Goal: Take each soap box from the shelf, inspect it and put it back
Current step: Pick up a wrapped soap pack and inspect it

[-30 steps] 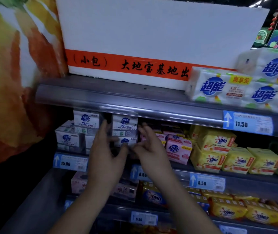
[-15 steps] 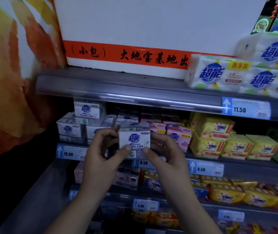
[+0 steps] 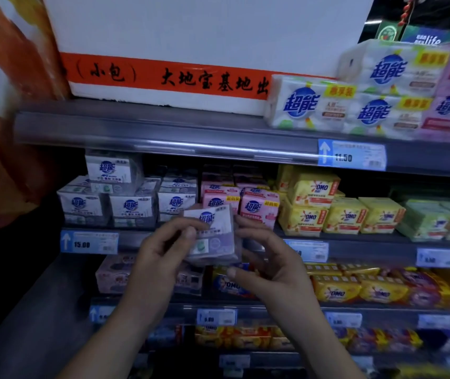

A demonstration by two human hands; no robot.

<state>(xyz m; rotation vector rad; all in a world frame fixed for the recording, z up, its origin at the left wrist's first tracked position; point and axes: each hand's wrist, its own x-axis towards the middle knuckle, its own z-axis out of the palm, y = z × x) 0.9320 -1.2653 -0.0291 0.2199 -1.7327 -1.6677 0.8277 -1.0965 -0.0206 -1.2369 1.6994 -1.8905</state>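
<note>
- left hand raised, thumb and fingertips pinching the soap box by its left edge
- right hand curled round its right side, thumb underneath
- box is tilted, just up-right of the 15.00 price tag
- one held, four white boxes facing out above that tag

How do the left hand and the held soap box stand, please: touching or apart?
Touching. In the head view the left hand pinches the soap box, thumb pressed on its front.
</note>
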